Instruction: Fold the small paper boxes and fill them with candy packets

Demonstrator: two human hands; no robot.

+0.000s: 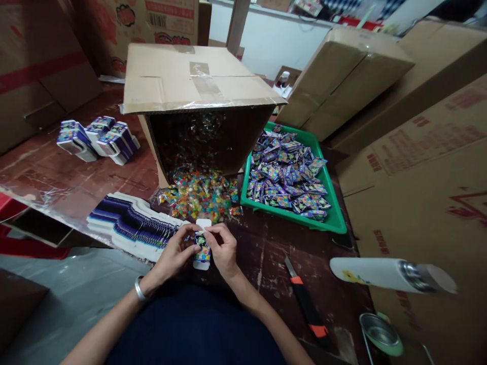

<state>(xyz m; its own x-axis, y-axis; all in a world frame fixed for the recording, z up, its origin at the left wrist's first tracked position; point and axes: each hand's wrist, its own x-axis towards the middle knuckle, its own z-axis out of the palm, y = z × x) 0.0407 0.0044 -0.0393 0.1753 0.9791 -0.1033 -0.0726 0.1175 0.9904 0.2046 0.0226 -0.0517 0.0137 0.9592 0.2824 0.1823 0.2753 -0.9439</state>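
Both hands work on one small purple printed candy box [202, 252], its white end flaps showing at top and bottom. My left hand [178, 251] grips its left side, thumb across the printed face. At the upper end, my right hand [223, 248] pinches near the top flap. Whether a candy bag is inside the box cannot be seen. To the left lies a long fanned row of flat, unfolded candy boxes [137, 223]. Just beyond the hands, clear bags of colourful candies [201, 195] spill from a cardboard carton [163, 83] lying on its side.
A green tray [294, 212] heaped with filled purple packs [285, 172] stands right of the carton. An orange-black utility knife [306, 299] with its blade out, a white flask [369, 272] and a small bowl [380, 332] are at right. Bundled boxes [117, 142] sit far left.
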